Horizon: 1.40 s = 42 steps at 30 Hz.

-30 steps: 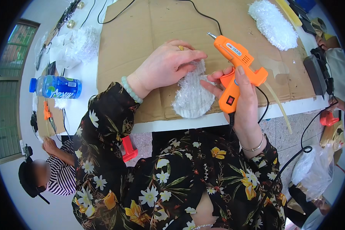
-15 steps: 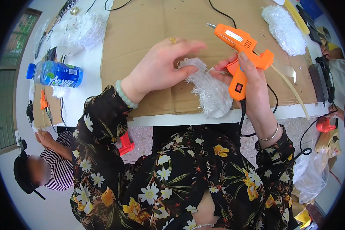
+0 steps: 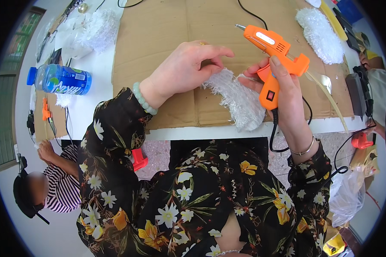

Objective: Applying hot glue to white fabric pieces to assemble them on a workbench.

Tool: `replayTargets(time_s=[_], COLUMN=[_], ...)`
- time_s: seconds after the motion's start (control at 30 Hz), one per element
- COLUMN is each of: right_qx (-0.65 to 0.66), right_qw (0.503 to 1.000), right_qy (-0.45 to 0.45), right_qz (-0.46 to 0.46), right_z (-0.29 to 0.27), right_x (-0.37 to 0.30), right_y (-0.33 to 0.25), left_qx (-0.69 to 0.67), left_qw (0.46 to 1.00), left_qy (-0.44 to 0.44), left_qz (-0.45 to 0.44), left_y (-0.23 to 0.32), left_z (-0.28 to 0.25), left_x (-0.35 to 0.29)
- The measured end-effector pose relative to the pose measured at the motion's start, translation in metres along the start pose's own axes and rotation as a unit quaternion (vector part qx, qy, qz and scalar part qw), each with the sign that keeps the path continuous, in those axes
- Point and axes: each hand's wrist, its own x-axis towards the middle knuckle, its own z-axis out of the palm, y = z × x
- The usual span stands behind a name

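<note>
My left hand (image 3: pixel 185 68) pinches the upper end of a white fuzzy oval piece (image 3: pixel 240 100) that lies on the brown cardboard sheet (image 3: pixel 167 30). My right hand (image 3: pixel 283 90) grips an orange hot glue gun (image 3: pixel 273 51) by its handle, nozzle pointing up and to the left, above the fuzzy piece. A black cord runs down from the gun's handle past my wrist. My right fingers also touch the right edge of the fuzzy piece.
A second white fuzzy piece (image 3: pixel 319 28) lies at the cardboard's upper right, and more white fluff (image 3: pixel 96 28) at the upper left. A blue plastic bottle (image 3: pixel 58 79) lies on the white table. A person in a striped top (image 3: pixel 60 180) sits at the lower left.
The fuzzy piece has turned from a rounded clump under my hands to lie stretched out diagonally. The glue gun has tilted a little and shifted right.
</note>
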Motion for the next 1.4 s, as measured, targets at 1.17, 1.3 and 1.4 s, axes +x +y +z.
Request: replayTargets(time_s=[1.17,1.3,1.4], right_qx=[-0.357,-0.384,-0.378], right_qw=[0.911,0.899,0.903], right_qy=[-0.131,-0.135,-0.139], right_qz=[0.163,0.161,0.151], right_z=[-0.025,-0.025,-0.025], right_x=[-0.041,-0.039,-0.040], right_y=[-0.045,-0.043,-0.042], left_qx=[-0.099,-0.100,-0.099], left_qw=[0.989,0.989,0.991], left_qy=[-0.038,-0.027,-0.023], left_qz=[-0.107,-0.103,-0.092], left_y=[-0.005,-0.006,-0.005], left_z=[0.001,0.002,0.001], left_x=[0.008,0.009,0.007])
